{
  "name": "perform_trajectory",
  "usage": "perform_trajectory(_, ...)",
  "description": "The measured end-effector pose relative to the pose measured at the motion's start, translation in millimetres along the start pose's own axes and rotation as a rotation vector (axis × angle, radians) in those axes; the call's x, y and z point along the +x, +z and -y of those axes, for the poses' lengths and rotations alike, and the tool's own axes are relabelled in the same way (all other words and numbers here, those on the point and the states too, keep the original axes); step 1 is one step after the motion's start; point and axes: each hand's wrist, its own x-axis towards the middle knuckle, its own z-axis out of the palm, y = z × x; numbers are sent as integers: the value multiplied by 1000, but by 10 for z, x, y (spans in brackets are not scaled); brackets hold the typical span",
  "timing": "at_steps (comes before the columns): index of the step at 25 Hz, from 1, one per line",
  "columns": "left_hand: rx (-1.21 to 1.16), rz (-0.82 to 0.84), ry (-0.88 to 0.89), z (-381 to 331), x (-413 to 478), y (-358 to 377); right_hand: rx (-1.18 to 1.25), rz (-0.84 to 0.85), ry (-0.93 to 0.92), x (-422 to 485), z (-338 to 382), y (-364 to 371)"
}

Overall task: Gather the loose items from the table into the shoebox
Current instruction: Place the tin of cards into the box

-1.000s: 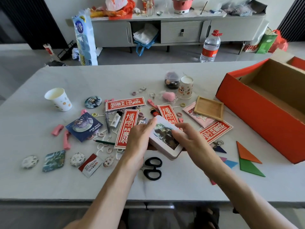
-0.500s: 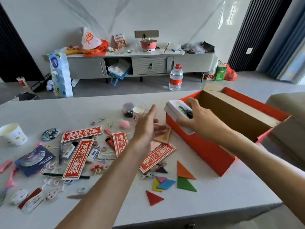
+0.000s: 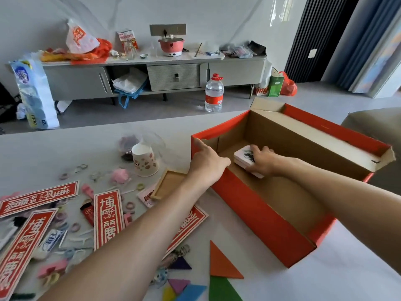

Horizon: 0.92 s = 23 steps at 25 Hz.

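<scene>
— What lies at the table's [image 3: 351,272] left edge?
— Red paper strips [image 3: 109,216] among small hair ties [image 3: 75,227]. Beyond the far edge, a tissue pack [image 3: 32,94] stands on the floor beside a grey cabinet [image 3: 173,77] along the wall.
— And the middle?
— A paper cup [image 3: 145,162], a wooden tray [image 3: 170,185] just beside it, and felt triangles [image 3: 223,265] by the near edge. A water bottle [image 3: 214,94] is on the floor behind.
— The shoebox [image 3: 256,216]?
— Open, at the right end. The left hand [image 3: 207,162] rests on its left corner rim, fingers straight. The right hand [image 3: 263,162] is inside, curled round a white picture box [image 3: 244,156], low at that same end.
</scene>
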Motion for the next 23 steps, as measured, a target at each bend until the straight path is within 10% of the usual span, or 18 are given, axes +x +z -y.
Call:
perform_trajectory(8, 173, 53, 147, 68, 70, -30, -292, -375, -108, 533, -2, 33)
perform_trajectory(23, 130, 66, 161, 169, -112, -225, 65, -306, -51, -40, 350, -477)
